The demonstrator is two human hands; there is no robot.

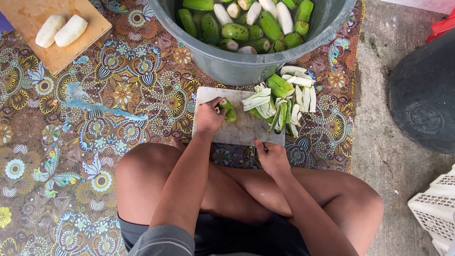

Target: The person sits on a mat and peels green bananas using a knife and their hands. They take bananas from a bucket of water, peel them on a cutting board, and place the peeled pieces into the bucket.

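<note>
My left hand [208, 116] presses a green banana [228, 109] down on a white cutting board [222, 135] that lies on the patterned mat in front of my knees. My right hand [271, 156] grips a knife [248, 131] by the handle, and its thin blade points up-left across the board toward the banana. A heap of green peel strips [283, 100] covers the board's far right corner and spills onto the mat.
A grey tub [246, 61] of water holds several green and peeled bananas just beyond the board. A wooden board [61, 50] with two peeled bananas [61, 31] lies at the top left. A black round container [422, 97] and a white crate [436, 211] stand on the concrete at the right.
</note>
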